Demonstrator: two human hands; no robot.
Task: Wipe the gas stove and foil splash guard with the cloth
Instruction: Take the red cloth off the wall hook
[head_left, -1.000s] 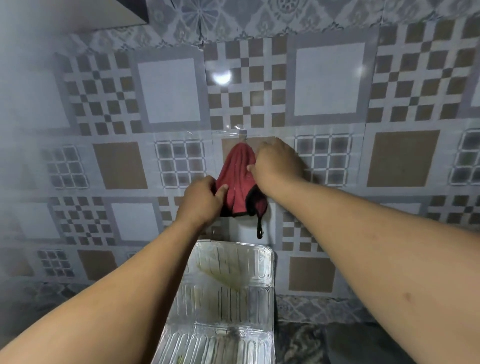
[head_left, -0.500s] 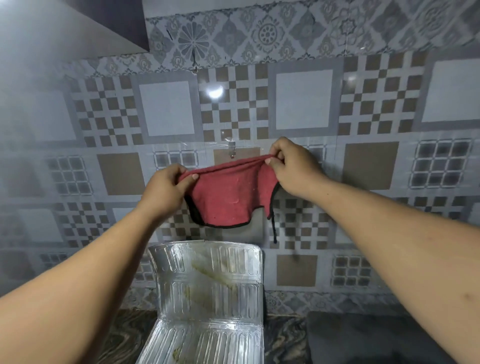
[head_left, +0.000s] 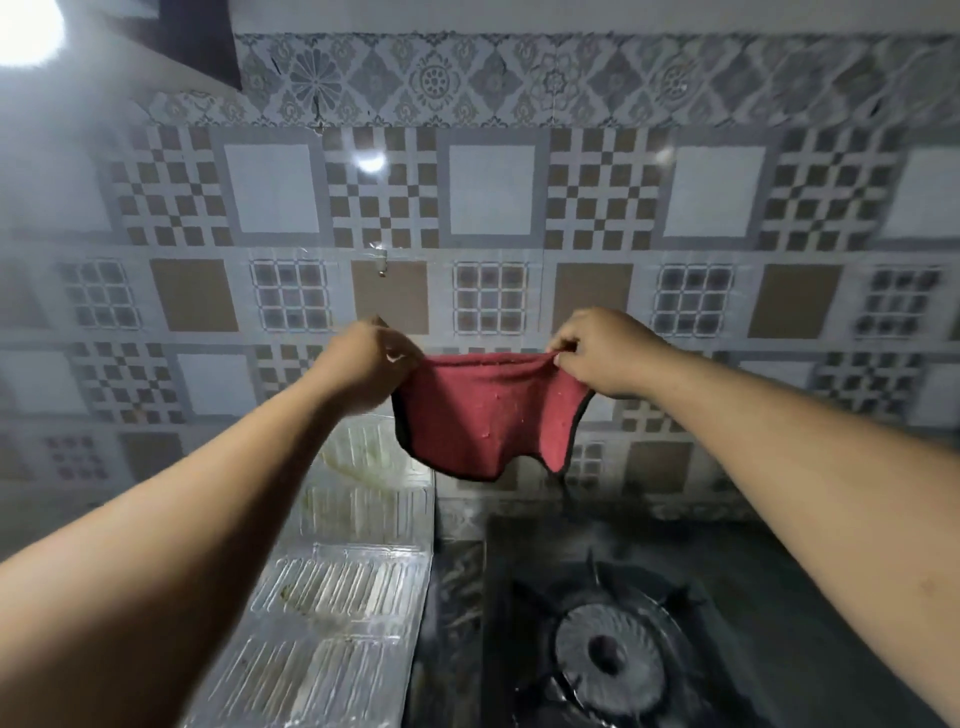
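Nearest, at the lower right, sat the gas stove (head_left: 675, 597), dark and glossy, its round burner (head_left: 610, 656) ringed by the black prongs of a pan support. To its left, just beside it, stood the foil splash guard (head_left: 332, 613), a ribbed silver panel running from the near edge up toward the wall, with yellowish stains on its far section.

Above both, two bare forearms reached forward from the near corners. The left hand (head_left: 363, 366) pinched the left top corner of the cloth (head_left: 483, 415) between curled fingers and thumb, and the right hand (head_left: 597, 353) pinched the right top corner the same way. The cloth was red with a dark edge, stretched flat between the hands and hanging free in the air, above the far end of the splash guard and the far edge of the stove, touching neither.

Farthest back was the tiled wall (head_left: 493, 192), patterned in brown, grey and white squares, with a small hook (head_left: 382, 262) fixed on it above the left hand. A bright light glared at the upper left corner.
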